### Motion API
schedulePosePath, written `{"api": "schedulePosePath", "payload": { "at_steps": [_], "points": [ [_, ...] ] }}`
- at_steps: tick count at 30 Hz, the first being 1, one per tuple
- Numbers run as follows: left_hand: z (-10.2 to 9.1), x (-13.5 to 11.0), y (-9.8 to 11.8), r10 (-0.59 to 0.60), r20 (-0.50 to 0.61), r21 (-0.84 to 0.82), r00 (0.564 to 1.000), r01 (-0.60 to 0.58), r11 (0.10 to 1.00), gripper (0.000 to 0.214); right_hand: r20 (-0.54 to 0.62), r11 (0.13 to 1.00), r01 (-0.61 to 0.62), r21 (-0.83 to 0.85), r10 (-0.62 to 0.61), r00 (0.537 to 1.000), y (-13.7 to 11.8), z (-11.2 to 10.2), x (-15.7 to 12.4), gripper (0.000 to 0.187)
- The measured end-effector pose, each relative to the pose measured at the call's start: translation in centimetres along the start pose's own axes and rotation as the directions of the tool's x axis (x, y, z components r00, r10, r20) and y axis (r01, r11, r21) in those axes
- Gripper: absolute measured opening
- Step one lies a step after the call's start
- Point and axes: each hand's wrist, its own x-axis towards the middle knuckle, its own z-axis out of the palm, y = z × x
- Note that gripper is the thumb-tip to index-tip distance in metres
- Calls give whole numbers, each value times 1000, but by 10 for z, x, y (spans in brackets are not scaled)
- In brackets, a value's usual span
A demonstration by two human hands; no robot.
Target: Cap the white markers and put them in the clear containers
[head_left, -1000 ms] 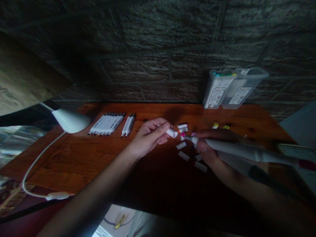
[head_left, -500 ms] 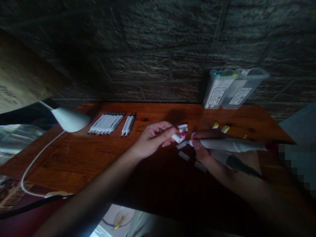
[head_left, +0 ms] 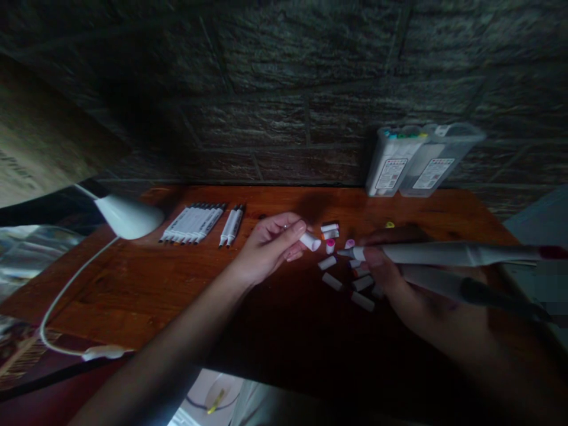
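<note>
Between thumb and fingers, my left hand point(head_left: 270, 245) pinches a white marker cap point(head_left: 310, 241), its round end facing right. My right hand point(head_left: 399, 284) is closed on a white marker point(head_left: 426, 254) whose bare nib points left toward that cap, with a visible gap between them. A second, dark-tipped marker point(head_left: 437, 284) also lies in the right hand, below the first. Several loose caps point(head_left: 332, 281) are scattered on the table between and below the hands, some with pink or orange ends. The right fingertips partly hide the caps behind them.
A neat row of white markers point(head_left: 194, 223) and a smaller group of markers point(head_left: 232, 225) lie at the left. Two clear plastic cases point(head_left: 419, 163) stand against the brick wall. A lamp base point(head_left: 128, 218) with a white cord point(head_left: 57, 296) occupies the table's left edge.
The marker in my right hand has pulled away to the right from the cap in my left hand. More loose caps now show between the hands.
</note>
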Motion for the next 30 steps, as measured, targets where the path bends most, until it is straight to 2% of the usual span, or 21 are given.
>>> {"api": "schedulePosePath", "payload": {
  "at_steps": [3, 9, 14, 17, 19, 22, 25, 28, 30],
  "points": [
    [0, 0, 1, 0, 5, 8, 1000, 0, 1000, 28, 9, 1000, -25, 7, 25, 1000, 0, -3, 1, 7],
    [-3, 0, 0, 29, 5, 3, 1000, -29, 1000, 26, 123, 982, -151, 110, 138, 983, 6, -4, 0, 12],
    [-7, 1, -1, 60, -18, 35, 998, -59, 998, 24, 118, 952, -230, 204, 209, 971, 10, 0, 0, 13],
    [-10, 2, 0, 98, -28, 130, 995, -94, 987, 23, 101, 932, -263, 250, 245, 964, 14, 2, 3, 12],
    [-12, 3, 3, 124, -21, 260, 992, -114, 959, 21, 80, 919, -284, 275, 272, 959, 17, 2, 5, 17],
    [-16, 2, 9, 185, 16, 495, 983, -168, 852, 18, 13, 899, -307, 313, 319, 948, 23, 4, 7, 27],
    [-22, 0, 13, 222, 82, 694, 972, -216, 687, 16, -57, 889, -319, 328, 356, 933, 26, 5, 9, 32],
    [-29, -1, 15, 138, 226, 826, 964, -265, 497, 16, -85, 892, -309, 328, 354, 931, 28, 6, 10, 34],
    [-32, -1, 14, 75, 325, 857, 943, -327, 398, 17, -89, 888, -309, 341, 358, 929, 28, 7, 11, 37]
  ]
}}
